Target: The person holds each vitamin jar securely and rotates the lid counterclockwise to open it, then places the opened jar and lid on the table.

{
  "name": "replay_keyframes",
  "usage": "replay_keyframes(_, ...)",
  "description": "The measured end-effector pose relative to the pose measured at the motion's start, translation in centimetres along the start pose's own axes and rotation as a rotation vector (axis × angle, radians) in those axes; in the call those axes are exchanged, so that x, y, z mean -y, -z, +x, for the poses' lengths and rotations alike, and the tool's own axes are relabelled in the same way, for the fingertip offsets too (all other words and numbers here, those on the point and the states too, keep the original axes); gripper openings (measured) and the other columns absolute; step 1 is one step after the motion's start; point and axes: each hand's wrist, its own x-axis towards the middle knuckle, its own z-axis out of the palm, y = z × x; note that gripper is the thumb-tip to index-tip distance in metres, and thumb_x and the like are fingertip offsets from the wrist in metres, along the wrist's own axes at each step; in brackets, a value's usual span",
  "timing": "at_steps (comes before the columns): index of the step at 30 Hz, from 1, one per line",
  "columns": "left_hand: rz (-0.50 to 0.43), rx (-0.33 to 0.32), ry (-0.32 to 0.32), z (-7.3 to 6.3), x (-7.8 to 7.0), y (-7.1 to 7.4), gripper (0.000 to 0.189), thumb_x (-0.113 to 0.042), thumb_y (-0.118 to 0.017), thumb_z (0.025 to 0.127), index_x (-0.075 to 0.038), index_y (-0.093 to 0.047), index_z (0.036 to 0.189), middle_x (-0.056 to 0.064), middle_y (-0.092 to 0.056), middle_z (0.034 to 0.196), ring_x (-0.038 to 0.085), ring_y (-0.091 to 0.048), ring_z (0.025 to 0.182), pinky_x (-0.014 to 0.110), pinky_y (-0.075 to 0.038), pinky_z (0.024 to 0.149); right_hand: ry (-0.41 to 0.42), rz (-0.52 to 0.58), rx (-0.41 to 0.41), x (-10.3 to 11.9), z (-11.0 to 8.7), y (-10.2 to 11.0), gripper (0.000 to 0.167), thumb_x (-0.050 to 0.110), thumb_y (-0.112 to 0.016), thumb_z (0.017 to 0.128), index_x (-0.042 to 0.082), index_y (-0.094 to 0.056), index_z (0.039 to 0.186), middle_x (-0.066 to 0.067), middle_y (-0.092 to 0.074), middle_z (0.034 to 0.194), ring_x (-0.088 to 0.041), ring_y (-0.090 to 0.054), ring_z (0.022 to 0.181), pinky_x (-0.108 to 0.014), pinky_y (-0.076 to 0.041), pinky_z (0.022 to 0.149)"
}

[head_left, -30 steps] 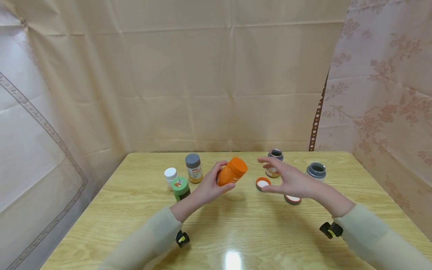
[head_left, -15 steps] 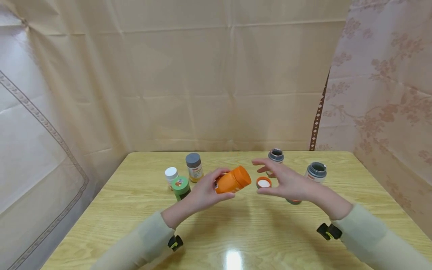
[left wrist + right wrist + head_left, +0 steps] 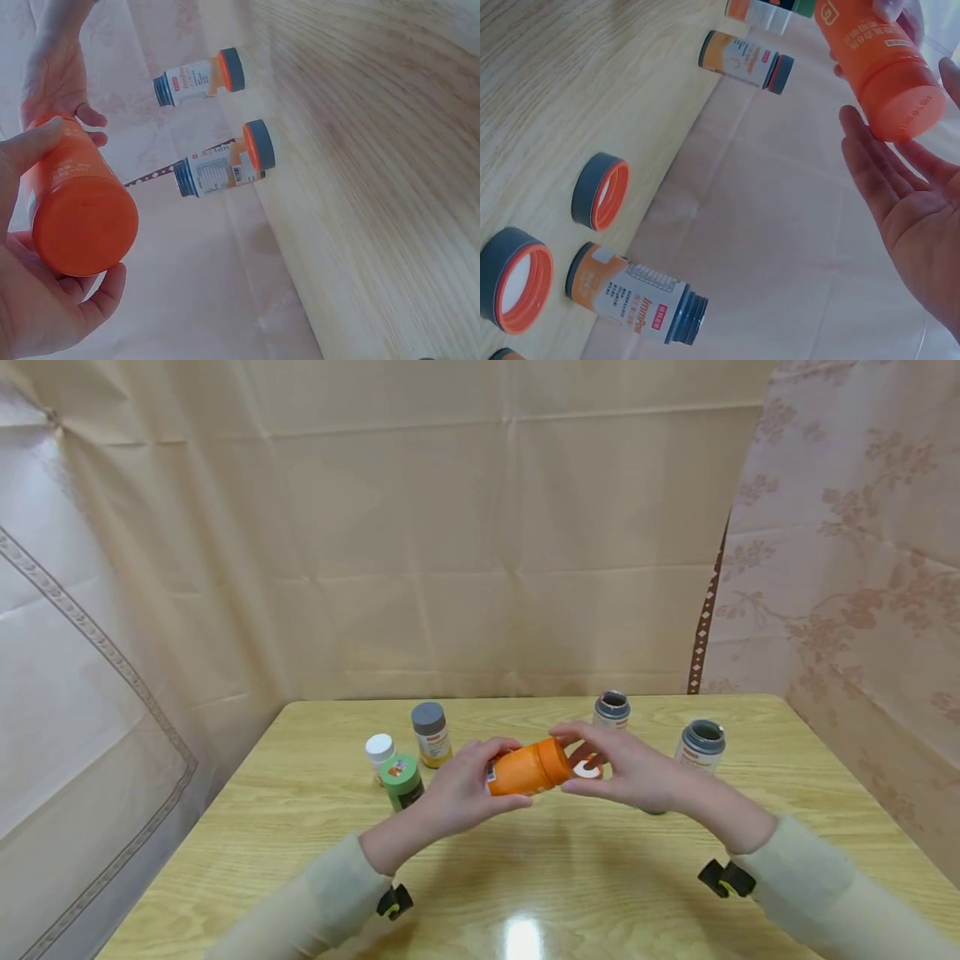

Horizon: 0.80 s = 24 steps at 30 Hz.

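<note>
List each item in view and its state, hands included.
Orange bottle: capped, tipped sideways, held up
Left hand: grips the orange bottle
Right hand: spread around the bottle's cap end, contact unclear
White-capped bottle: closed, upright
Green-lidded bottle: closed, upright
Grey-capped bottle: closed, upright
Back grey-necked bottle: open, upright
Front grey-necked bottle: open, upright
One loose cap: inside up
Other loose cap: inside up
</note>
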Motion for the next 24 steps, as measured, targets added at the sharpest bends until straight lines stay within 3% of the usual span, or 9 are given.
replay_keyframes(10,-0.004,-0.02,-0.044,-0.25,-0.18,-0.17,0.055,-0.034,-0.083,0.078,-0.017,-0.059,0.125,-0.006,-0.061,0.112,0.011,-0.052,0.093,0.028,-0.049,0.075,0.063,0.025,-0.035,0.03,0.1,-0.25,0.049,0.022,-0.071,0.09,0.005,-0.051,0.131,-0.006,-0.06,0.115,-0.014,-0.063,0.092,-0.031,-0.054,0.078)
replay_keyframes(24,0.0,-0.011,-0.128,-0.75,-0.29,0.05,0.05,-0.034,-0.084,0.076,-0.016,-0.06,0.115,-0.008,-0.062,0.103,0.007,-0.056,0.083,0.025,-0.049,0.069,0.136,0.071,0.024,0.49,-0.21,-0.38,0.042,0.016,-0.067,0.093,-0.001,-0.05,0.128,-0.008,-0.061,0.112,-0.016,-0.064,0.092,-0.032,-0.055,0.077)
